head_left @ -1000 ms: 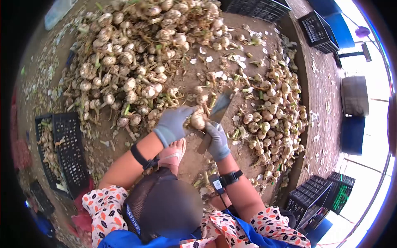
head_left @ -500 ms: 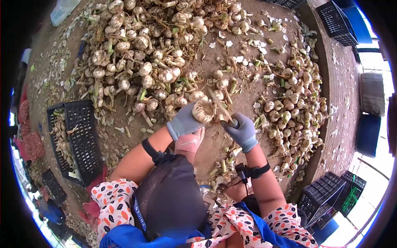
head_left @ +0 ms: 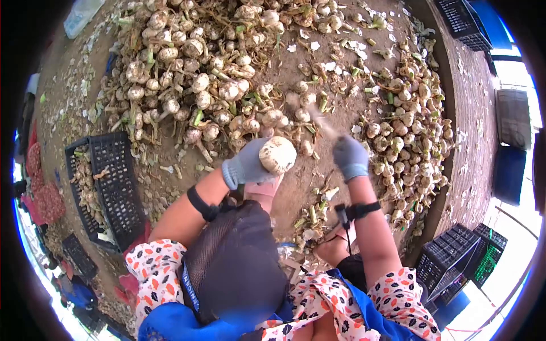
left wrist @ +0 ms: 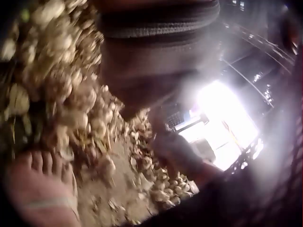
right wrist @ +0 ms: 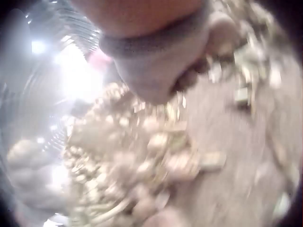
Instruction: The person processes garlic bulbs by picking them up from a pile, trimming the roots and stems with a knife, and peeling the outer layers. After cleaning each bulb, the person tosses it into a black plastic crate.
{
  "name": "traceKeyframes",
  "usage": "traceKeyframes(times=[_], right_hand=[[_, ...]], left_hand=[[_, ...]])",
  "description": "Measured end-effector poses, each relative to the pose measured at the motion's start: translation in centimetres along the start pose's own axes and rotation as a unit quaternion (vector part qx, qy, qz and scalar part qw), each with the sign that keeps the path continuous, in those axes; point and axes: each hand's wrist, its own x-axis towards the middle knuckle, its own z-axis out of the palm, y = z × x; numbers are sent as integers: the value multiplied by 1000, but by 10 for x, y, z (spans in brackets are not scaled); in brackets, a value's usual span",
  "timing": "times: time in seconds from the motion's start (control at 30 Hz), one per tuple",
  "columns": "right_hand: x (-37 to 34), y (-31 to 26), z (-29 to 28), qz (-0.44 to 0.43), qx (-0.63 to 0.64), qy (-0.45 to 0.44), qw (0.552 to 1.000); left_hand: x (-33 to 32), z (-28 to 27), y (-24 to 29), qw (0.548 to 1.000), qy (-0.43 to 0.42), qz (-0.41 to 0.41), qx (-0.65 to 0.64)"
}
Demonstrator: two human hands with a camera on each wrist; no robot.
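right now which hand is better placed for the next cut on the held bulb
Probably the right hand: it grips what looks like a knife, motion-blurred, off to the bulb's right. The left hand is busy holding the bulb.

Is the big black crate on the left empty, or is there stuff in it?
Not empty: pale, garlic-like pieces show inside the crate. I cannot tell how full it is.
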Motion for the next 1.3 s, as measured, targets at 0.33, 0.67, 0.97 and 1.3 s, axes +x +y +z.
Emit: traceKeyframes(times=[0.33, 0.67, 0.97, 1.3], right_hand=[[-42, 18, 12, 15, 291, -65, 955], [-27, 18, 66, 55, 301, -18, 952], [-74, -3, 65, 155, 486, -97, 854], [-60, -18, 63, 105, 413, -154, 891]], left_hand=[[3, -5, 7, 972, -23, -67, -224], [-16, -32, 26, 973, -66, -117, -187], [44, -145, -28, 896, 168, -388, 138], [-8, -130, -116, 758, 186, -490, 388]])
